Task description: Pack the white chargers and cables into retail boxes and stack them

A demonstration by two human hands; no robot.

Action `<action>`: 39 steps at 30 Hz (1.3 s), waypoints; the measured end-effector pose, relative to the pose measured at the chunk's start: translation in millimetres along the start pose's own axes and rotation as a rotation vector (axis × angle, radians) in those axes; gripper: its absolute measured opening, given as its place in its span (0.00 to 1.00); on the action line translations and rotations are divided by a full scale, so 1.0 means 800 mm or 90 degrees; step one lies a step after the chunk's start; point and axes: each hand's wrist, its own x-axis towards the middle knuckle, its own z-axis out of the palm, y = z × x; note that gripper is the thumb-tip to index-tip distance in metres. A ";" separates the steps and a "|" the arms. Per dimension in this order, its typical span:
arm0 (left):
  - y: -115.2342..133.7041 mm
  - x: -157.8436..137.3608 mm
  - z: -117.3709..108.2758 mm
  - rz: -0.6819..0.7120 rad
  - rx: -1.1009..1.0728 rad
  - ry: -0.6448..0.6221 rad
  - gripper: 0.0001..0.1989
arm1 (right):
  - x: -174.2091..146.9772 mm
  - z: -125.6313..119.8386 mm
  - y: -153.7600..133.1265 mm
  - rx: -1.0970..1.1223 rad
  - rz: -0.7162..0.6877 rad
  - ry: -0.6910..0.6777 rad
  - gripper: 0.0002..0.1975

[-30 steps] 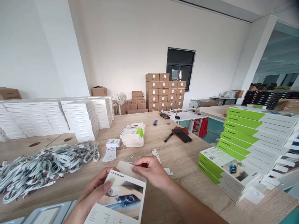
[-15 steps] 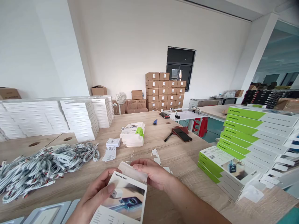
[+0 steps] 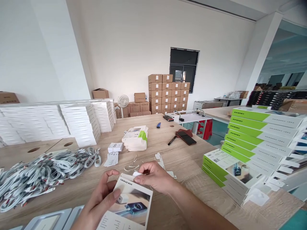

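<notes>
The box point(image 3: 134, 203) is gripped by the left hand point(image 3: 100, 201); its white flap point(image 3: 136, 173) is pinched by the right hand point(image 3: 155, 177); contents are hidden.

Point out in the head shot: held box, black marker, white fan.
Held box point(image 3: 131, 204): head view, on its printed front face.
Black marker point(image 3: 172, 140): head view, middle of its barrel.
White fan point(image 3: 123, 101): head view, on its round grille.

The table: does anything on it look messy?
Yes: the pale cables on the left lie in a tangled heap, unlike the neatly stacked white boxes behind them. A loose white cutout lies beyond the right hand.
</notes>
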 end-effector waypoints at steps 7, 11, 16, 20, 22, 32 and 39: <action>-0.004 0.002 -0.004 0.000 0.011 0.039 0.32 | -0.004 0.007 -0.004 -0.005 -0.028 -0.001 0.18; -0.010 0.011 -0.011 0.024 -0.049 0.109 0.29 | -0.005 0.004 -0.010 0.020 -0.019 -0.012 0.17; -0.001 0.018 -0.015 0.058 -0.060 0.210 0.30 | -0.005 0.001 -0.017 0.011 -0.062 -0.040 0.21; 0.003 0.018 -0.017 0.066 -0.082 0.220 0.28 | -0.011 0.003 -0.019 -0.072 -0.138 -0.055 0.17; 0.002 0.015 -0.016 0.051 -0.076 0.188 0.25 | -0.013 0.005 -0.018 -0.093 -0.119 -0.055 0.16; -0.003 -0.015 -0.010 0.039 0.104 0.019 0.21 | -0.015 0.020 -0.015 0.108 0.133 -0.084 0.19; -0.003 -0.013 -0.009 0.042 0.119 0.004 0.22 | -0.009 0.026 -0.005 0.212 0.210 -0.083 0.20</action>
